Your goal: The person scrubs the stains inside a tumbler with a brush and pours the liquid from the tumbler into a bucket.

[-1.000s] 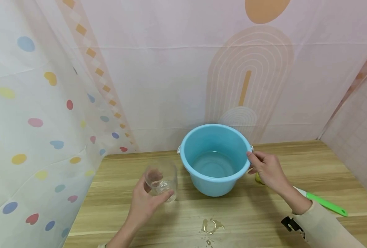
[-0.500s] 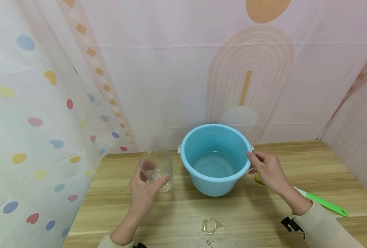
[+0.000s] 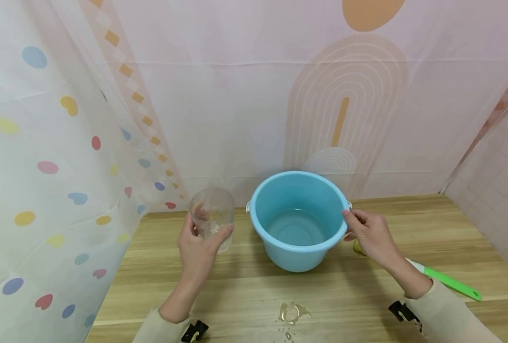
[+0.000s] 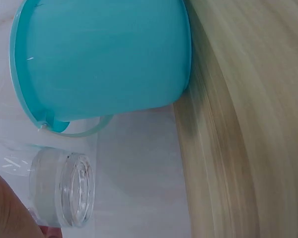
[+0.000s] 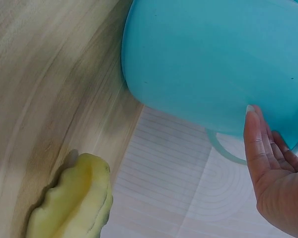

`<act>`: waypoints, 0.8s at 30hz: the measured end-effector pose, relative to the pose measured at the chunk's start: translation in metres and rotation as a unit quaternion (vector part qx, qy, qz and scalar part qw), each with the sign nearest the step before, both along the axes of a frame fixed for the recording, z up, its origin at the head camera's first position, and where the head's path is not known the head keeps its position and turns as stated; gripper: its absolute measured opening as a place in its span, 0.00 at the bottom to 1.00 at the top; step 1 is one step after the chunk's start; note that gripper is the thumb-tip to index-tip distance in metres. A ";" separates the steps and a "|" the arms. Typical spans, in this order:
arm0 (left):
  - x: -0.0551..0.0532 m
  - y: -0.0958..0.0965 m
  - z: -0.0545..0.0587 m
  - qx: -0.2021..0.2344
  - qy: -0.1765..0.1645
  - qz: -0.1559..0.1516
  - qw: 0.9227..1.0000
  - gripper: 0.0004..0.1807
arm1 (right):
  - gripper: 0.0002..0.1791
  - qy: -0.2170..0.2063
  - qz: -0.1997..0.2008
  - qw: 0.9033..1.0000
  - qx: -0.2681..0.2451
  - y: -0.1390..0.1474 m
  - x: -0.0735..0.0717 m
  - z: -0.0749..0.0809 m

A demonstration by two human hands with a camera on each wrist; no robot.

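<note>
My left hand (image 3: pixel 198 250) grips a clear drinking glass (image 3: pixel 213 209) round its side, to the left of a light blue bucket (image 3: pixel 299 257). The glass is held up off the table, its mouth facing up; its thick base (image 4: pixel 78 191) shows in the left wrist view. A shallow layer of clear water (image 3: pixel 297 227) covers the bottom of the bucket. My right hand (image 3: pixel 370 233) pinches the bucket's right rim, thumb on top and fingers (image 5: pixel 258 144) along the outside wall. The bucket stands upright on the table.
Right of the bucket lies a green handle (image 3: pixel 453 284) with a white neck, partly behind my right forearm. In line with it is a yellow wavy-edged sponge (image 5: pixel 77 198). A small water puddle (image 3: pixel 292 313) wets the wooden table (image 3: pixel 151 276) in front. Patterned curtains (image 3: pixel 219 119) enclose the back and sides.
My left hand has lifted the glass higher and moved it slightly left and farther back. My right hand and the bucket have stayed where they were.
</note>
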State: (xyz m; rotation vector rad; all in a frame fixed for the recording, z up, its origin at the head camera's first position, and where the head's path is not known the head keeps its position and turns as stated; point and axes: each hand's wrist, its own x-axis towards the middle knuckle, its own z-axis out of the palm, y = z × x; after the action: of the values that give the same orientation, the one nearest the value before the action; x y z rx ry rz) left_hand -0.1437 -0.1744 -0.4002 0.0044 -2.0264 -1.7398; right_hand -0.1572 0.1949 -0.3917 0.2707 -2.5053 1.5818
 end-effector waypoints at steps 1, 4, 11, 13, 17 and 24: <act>-0.001 0.001 0.001 0.001 0.000 0.005 1.000 0.37 | 0.21 0.000 0.000 1.000 0.000 0.000 0.000 0.000; -0.004 0.005 0.001 0.001 0.006 0.015 1.000 0.38 | 0.21 -0.003 -0.003 1.000 0.000 0.000 0.001 0.000; -0.011 0.015 0.001 0.009 0.047 0.022 0.999 0.39 | 0.21 -0.004 -0.003 1.000 -0.005 0.000 0.002 0.001; -0.013 0.017 0.001 0.010 0.059 0.020 0.998 0.41 | 0.21 -0.004 -0.003 1.000 -0.006 0.000 0.002 0.001; -0.016 0.021 0.000 -0.003 0.070 0.024 0.997 0.46 | 0.21 -0.003 -0.003 1.000 -0.006 0.000 0.003 0.001; -0.021 0.031 0.001 -0.021 0.073 0.037 0.996 0.48 | 0.22 -0.004 0.000 1.000 -0.007 -0.001 0.003 0.002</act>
State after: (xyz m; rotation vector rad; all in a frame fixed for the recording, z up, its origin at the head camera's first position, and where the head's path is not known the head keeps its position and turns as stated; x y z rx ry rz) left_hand -0.1650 -0.1437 -0.3987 -0.0583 -1.9318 -1.6050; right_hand -0.1541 0.1942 -0.3902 0.2639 -2.4990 1.6036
